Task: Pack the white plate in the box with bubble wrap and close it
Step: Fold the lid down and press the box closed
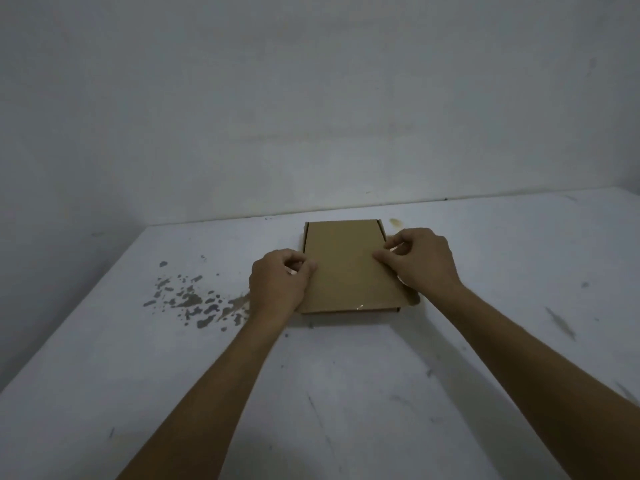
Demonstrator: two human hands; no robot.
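A flat brown cardboard box (346, 268) lies on the white table (346, 393) near the far wall, with its lid down. My left hand (278, 282) rests against the box's left edge, fingers curled at the lid's side. My right hand (420, 259) is on the right edge, its fingertips pinching at the lid's side near the top surface. A rounded cardboard flap shows by the box's near right corner, under my right wrist. No plate or bubble wrap is visible; whatever is inside the box is hidden.
The tabletop is scuffed, with a patch of chipped grey spots (194, 299) left of the box and a small yellowish stain (394, 222) behind it. A plain wall (311, 98) rises just beyond the table's far edge.
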